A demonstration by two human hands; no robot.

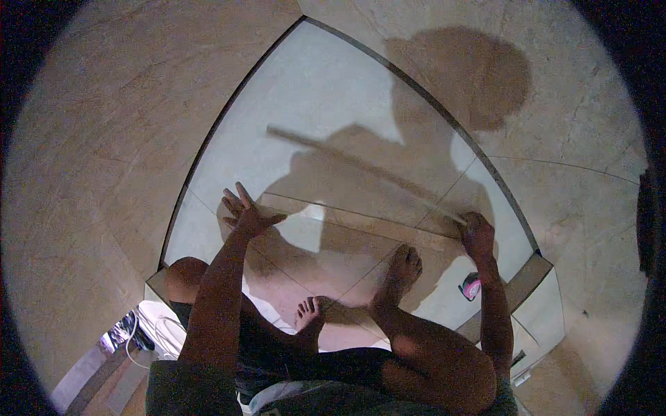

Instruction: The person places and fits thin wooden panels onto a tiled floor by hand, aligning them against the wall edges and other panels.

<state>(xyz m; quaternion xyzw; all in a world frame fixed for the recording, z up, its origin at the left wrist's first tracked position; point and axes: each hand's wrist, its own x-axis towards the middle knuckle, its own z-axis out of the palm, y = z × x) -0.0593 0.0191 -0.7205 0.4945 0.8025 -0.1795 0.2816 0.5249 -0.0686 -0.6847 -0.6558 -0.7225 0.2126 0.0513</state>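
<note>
My left hand point(251, 218) is open, its fingers spread over the white tiled surface point(333, 62). It holds nothing. My right hand point(477, 237) is closed round the near right end of a long, thin, straight strip point(361, 165). From there the strip slants away to the far left across the surface; I cannot tell how high it is raised. Below it a second flat, tan strip point(388, 225) runs between my hands, its right end close to my right hand. A pink and black tape measure point(471, 286) lies beside my right forearm.
Dark edging point(229, 104) borders the white surface, with brown stone-like flooring point(139, 104) beyond. My bare feet point(309, 312) rest on the surface between my arms. My shadow covers its middle. White cable point(132, 340) and clutter lie at lower left. A dark object point(645, 222) stands far right.
</note>
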